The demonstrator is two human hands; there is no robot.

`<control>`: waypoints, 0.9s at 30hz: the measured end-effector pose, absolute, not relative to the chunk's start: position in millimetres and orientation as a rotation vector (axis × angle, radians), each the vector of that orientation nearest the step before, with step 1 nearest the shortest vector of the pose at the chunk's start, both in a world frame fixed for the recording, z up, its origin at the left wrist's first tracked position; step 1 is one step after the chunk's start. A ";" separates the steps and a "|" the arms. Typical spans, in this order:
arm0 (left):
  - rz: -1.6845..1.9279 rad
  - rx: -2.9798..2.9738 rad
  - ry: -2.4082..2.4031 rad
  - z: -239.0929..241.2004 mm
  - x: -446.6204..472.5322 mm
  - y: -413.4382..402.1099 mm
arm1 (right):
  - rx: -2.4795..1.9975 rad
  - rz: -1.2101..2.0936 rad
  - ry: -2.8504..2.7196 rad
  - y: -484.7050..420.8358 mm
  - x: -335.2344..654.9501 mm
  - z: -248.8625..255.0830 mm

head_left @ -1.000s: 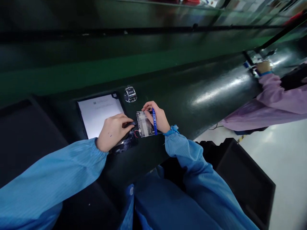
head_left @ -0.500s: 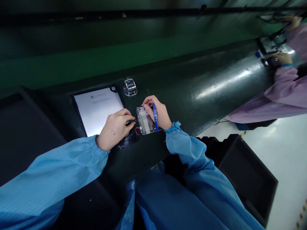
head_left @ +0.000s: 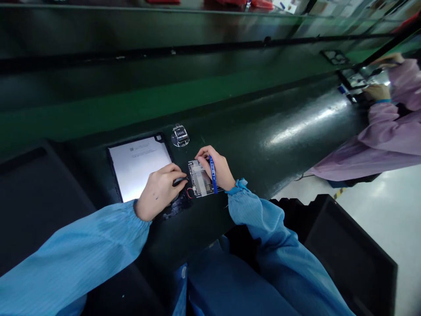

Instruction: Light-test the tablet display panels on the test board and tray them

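A circuit board [head_left: 201, 179] with pale tape strips across it lies on the dark bench, a short red wire [head_left: 188, 192] at its left side. My right hand [head_left: 219, 169] is closed around a slim blue tool with white print [head_left: 213, 174], its kind unclear. Its fingertips are at the board's top edge. My left hand [head_left: 162, 189] is pinched at the board's left side; a small dark thing shows by its fingers, too hidden to name. Under and beside that hand is a black frame holding a silvery-white panel [head_left: 136, 160] with faint print.
Behind the board stands a chrome tally counter [head_left: 180, 135]. Black bins [head_left: 351, 250] stand at the lower right, and a dark tray [head_left: 42, 188] at the left. A co-worker in a pink sleeve [head_left: 381, 118] works further along the bench [head_left: 250, 127].
The camera view has tilted up, so the bench and hands sit lower and more of the shelf shows. Both hands keep nearly the same pose at the board.
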State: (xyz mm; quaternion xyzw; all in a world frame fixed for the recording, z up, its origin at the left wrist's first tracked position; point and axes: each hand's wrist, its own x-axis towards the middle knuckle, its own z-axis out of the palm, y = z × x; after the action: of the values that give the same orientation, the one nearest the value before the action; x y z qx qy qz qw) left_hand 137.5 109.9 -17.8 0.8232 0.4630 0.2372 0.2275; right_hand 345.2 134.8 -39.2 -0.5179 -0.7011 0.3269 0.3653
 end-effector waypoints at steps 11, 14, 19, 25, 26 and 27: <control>0.590 2.280 1.252 -18.8 138.7 111.3 | -1.351 0.847 -1.796 134.2 345.1 -37.0; 0.594 2.284 1.251 -19.9 138.8 111.1 | -1.335 0.837 -1.804 134.5 345.2 -37.4; 0.601 2.288 1.250 -21.4 139.0 110.7 | -1.297 0.834 -1.833 134.3 345.4 -35.8; 0.605 2.294 1.235 -20.7 140.2 111.2 | -1.256 0.878 -1.975 134.5 352.1 -31.5; 0.602 2.293 1.236 -20.7 140.5 111.8 | -1.246 0.880 -2.010 135.0 353.0 -31.1; 0.602 2.292 1.239 -20.9 140.7 112.4 | -1.239 0.877 -2.038 135.7 353.6 -30.7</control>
State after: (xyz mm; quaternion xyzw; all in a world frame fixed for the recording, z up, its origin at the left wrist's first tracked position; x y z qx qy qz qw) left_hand 140.7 112.4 -20.9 0.8339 0.4505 0.2190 0.2315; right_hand 353.6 135.7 -30.7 -0.4658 -0.7660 0.3295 0.2959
